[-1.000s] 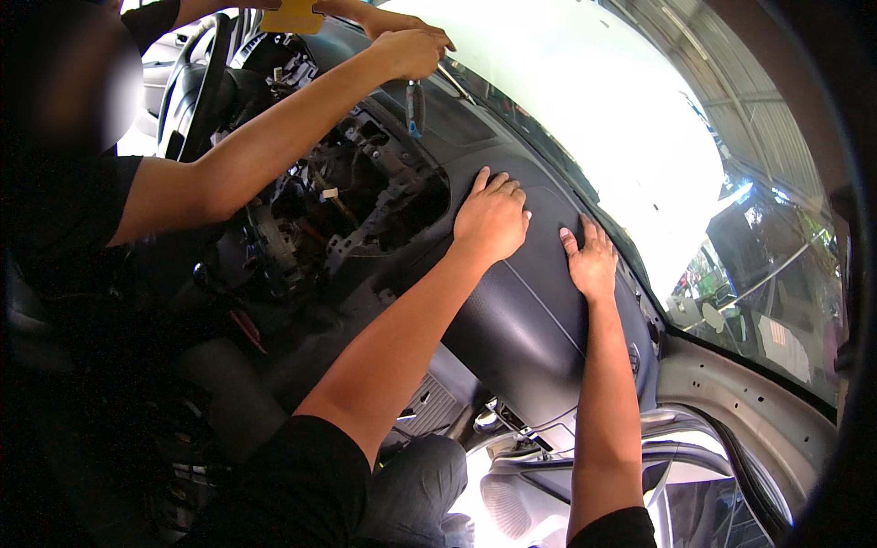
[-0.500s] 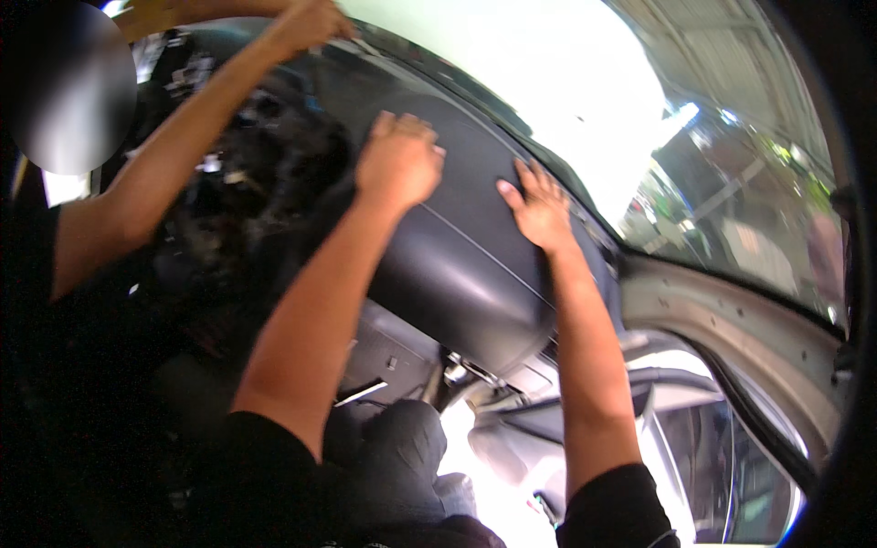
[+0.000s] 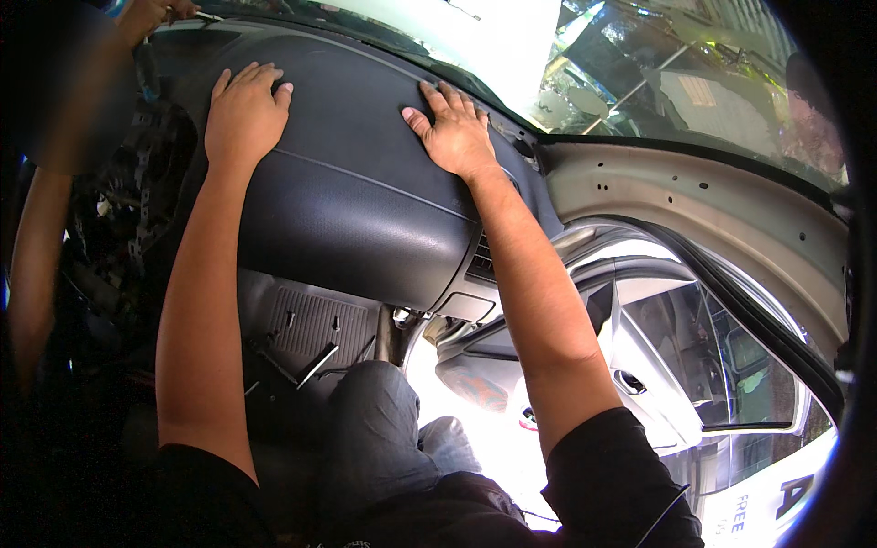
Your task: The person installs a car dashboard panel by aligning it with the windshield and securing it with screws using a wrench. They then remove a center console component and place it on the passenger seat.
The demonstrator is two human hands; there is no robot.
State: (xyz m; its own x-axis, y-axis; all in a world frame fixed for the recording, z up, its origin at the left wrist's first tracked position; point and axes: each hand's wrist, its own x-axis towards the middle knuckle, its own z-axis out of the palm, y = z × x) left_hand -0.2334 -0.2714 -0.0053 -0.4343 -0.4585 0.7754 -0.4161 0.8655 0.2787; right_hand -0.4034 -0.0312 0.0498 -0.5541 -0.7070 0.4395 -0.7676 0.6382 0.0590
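Both of my hands rest on the dark passenger-side dashboard [image 3: 347, 219] of a car, fingers spread over its upper surface below the windshield. My left hand [image 3: 247, 114] lies toward the left of this panel, above its seam, with nothing in it. My right hand [image 3: 448, 128] is farther right, near the windshield's lower edge, also empty, thumb out to the side. An air vent [image 3: 480, 254] shows at the panel's right end, partly behind my forearm.
At upper left a co-worker's hand [image 3: 146, 20] is near a thin rod, beside the exposed dashboard cavity [image 3: 128, 219]. Bare pillar metal [image 3: 694, 183] and an open door [image 3: 639, 384] are at right. Loose small metal items [image 3: 315, 365] lie on the footwell floor below, near my leg.
My view has swung so the co-worker and dashboard cavity now sit at the far left edge and more of the right door shows. My hands stay spread on the dashboard.
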